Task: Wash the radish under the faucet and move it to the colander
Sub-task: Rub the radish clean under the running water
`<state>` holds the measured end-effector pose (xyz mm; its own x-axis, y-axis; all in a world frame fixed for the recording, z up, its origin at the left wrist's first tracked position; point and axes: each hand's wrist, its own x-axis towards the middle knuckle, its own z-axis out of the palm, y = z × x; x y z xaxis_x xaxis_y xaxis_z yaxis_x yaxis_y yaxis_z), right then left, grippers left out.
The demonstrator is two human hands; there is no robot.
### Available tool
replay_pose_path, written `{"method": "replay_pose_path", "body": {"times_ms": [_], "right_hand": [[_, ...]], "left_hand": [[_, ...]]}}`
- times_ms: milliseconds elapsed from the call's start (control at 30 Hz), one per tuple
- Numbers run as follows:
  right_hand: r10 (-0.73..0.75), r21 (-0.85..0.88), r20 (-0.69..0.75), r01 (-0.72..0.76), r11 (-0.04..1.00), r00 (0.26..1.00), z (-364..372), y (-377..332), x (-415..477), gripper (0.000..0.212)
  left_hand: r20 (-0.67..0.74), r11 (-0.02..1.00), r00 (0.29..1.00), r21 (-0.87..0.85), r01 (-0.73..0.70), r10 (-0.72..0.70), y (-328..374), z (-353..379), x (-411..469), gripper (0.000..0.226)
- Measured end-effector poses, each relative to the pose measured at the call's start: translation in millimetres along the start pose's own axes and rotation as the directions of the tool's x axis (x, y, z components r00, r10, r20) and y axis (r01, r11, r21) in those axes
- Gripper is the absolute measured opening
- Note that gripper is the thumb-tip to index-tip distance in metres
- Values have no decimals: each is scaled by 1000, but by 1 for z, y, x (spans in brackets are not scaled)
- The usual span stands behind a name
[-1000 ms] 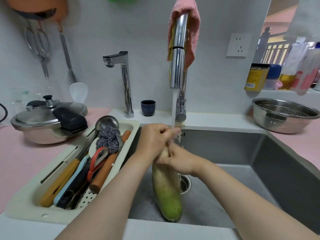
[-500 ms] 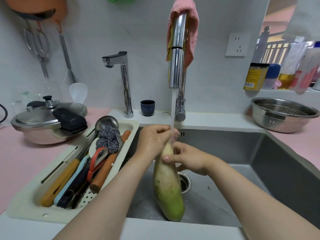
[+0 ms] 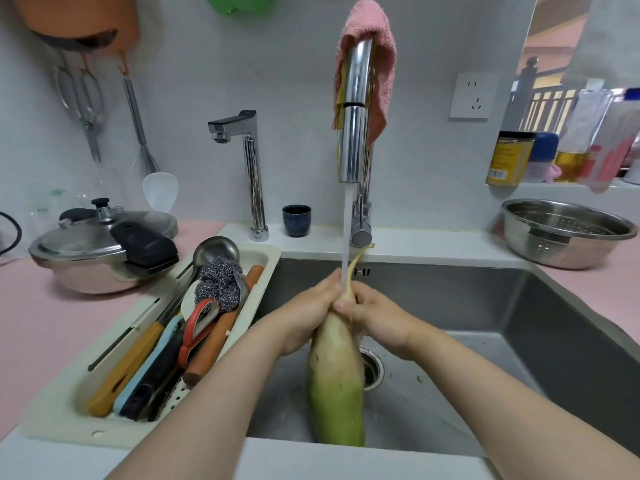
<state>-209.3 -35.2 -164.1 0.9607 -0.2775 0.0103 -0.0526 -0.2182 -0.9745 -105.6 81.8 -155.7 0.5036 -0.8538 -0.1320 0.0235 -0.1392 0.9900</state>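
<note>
A long radish, white at the top and green at the bottom, stands nearly upright in the steel sink. Its thin root tip points up into the water stream from the chrome faucet. My left hand grips the white upper part from the left. From the right, my right hand wraps around the same part. The steel colander sits on the pink counter at the right and holds nothing.
A cream tray of utensils with a steel scrubber lies left of the sink. A pressure cooker stands on the left counter. A second tap and a dark cup stand behind the sink. Bottles line the right ledge.
Both hands slid down the radish from its tip, which now shows above them under the stream. The radish stays upright in the sink.
</note>
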Motion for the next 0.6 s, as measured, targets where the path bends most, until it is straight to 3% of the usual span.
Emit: {"method": "replay_pose_path", "body": {"times_ms": [100,200,333,400,467,600], "right_hand": [[-32,157,-88,45,986,996,2,-10,2,38],[6,382,-161,57,923,987,5,-18,2,37],[120,569,-250,45,821,961,2,-25,0,45],[180,607,-334,65,792,925,0,-29,-2,47],[233,632,-424,101,769,875,-3,-34,-3,49],[346,682,-525,141,718,777,-9,-41,0,54]], "left_hand": [[-25,993,999,-114,-29,26,-1,-12,5,59],[42,999,999,18,29,-29,2,-19,1,73],[179,999,983,6,31,-32,4,-26,-5,46],[237,998,971,68,12,-28,3,-22,-7,45],[183,985,982,172,9,-41,5,-8,-8,42],[75,937,997,346,-44,18,8,14,-6,81]]}}
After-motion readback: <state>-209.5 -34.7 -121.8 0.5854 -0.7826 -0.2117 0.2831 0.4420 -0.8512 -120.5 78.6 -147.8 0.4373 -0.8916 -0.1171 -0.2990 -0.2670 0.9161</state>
